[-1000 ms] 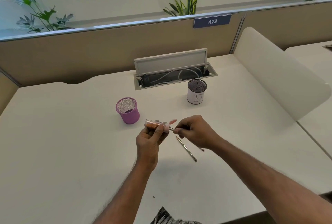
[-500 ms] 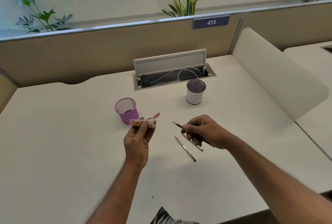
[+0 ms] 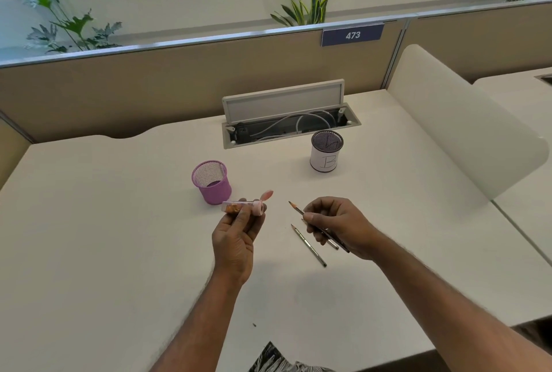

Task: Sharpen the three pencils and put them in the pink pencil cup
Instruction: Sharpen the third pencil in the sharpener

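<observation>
My left hand [image 3: 236,237] holds a clear tube sharpener [image 3: 243,207] with a pink end and an open pink flap, shavings inside it, just in front of the pink mesh pencil cup [image 3: 211,181]. My right hand [image 3: 337,227] pinches a dark pencil [image 3: 295,208], its sharp tip pointing up-left, a short way right of the sharpener. A second pencil [image 3: 309,245] lies on the desk below it. A third pencil [image 3: 332,244] is mostly hidden under my right hand.
A white cup marked B [image 3: 326,154] stands at the back right. Behind it an open cable tray [image 3: 289,125] is set into the white desk [image 3: 104,237]. A curved white divider [image 3: 466,121] borders the right side. A beige partition runs along the back.
The pencil has come out of the sharpener. My left hand moved left toward the pink cup with the sharpener, and my right hand drew the pencil back to the right.
</observation>
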The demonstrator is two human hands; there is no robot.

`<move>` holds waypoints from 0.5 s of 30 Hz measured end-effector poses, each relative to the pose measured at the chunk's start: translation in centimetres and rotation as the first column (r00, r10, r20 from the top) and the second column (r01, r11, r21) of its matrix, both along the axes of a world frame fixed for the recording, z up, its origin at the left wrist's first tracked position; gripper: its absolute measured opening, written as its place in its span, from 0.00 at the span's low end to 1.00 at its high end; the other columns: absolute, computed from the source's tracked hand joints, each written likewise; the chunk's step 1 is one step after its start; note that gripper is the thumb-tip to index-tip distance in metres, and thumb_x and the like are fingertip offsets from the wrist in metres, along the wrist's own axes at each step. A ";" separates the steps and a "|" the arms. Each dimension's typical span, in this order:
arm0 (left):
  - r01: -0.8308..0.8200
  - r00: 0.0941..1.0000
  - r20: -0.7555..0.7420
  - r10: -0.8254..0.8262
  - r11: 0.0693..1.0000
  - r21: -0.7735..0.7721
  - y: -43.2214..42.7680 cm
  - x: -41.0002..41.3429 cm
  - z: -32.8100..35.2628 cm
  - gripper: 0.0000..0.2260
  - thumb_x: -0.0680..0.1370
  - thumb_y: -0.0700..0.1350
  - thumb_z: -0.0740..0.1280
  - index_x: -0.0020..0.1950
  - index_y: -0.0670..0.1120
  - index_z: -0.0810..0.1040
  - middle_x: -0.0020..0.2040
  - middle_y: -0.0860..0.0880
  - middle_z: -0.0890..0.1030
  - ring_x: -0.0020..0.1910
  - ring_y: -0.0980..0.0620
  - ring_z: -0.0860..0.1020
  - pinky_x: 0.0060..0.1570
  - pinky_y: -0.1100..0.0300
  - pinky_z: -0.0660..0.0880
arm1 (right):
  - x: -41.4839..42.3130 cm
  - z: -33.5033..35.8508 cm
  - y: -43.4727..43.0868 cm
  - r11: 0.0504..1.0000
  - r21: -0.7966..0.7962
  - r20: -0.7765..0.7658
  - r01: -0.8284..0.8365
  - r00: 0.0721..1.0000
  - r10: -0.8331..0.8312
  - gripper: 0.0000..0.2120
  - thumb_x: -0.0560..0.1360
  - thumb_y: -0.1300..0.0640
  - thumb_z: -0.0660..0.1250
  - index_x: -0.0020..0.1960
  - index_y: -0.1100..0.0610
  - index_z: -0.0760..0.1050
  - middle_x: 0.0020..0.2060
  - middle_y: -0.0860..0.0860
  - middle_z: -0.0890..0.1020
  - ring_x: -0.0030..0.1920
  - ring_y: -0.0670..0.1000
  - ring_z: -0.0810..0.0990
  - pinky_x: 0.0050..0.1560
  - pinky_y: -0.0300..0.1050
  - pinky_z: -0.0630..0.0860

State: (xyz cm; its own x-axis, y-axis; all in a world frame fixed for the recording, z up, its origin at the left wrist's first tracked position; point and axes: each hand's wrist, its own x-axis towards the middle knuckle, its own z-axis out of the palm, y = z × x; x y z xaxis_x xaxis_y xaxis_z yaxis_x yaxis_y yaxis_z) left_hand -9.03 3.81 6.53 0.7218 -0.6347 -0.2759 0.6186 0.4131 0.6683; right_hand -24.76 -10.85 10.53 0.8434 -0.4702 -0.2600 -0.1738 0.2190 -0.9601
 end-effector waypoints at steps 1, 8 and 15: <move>0.009 1.000 -0.001 -0.009 1.000 0.000 -0.1 -0.2 0.2 0.20 0.77 0.39 0.65 0.65 0.28 0.68 0.66 0.28 0.72 0.67 0.34 0.73 0.56 0.55 0.78 | 0.0 0.0 0.1 1.000 -0.004 0.009 -0.001 1.000 0.001 0.02 0.76 0.65 0.68 0.45 0.62 0.78 0.32 0.55 0.80 0.28 0.50 0.74 0.31 0.42 0.73; 0.054 0.998 0.009 -0.054 0.998 0.026 -0.6 -1.9 1.9 0.15 0.77 0.39 0.65 0.60 0.33 0.73 0.59 0.31 0.79 0.56 0.42 0.81 0.50 0.56 0.80 | 0.5 0.0 0.4 0.999 -0.047 0.031 0.002 1.000 0.000 0.03 0.73 0.66 0.72 0.43 0.61 0.79 0.32 0.56 0.79 0.28 0.51 0.75 0.31 0.43 0.73; 0.090 0.994 0.060 -0.090 0.996 0.002 -0.6 -2.8 3.2 0.06 0.78 0.38 0.63 0.48 0.38 0.78 0.44 0.43 0.85 0.49 0.47 0.84 0.47 0.58 0.82 | 0.9 -0.2 0.6 0.996 -0.081 0.007 -0.028 1.000 0.028 0.02 0.73 0.65 0.72 0.43 0.61 0.79 0.32 0.58 0.80 0.27 0.52 0.76 0.29 0.43 0.73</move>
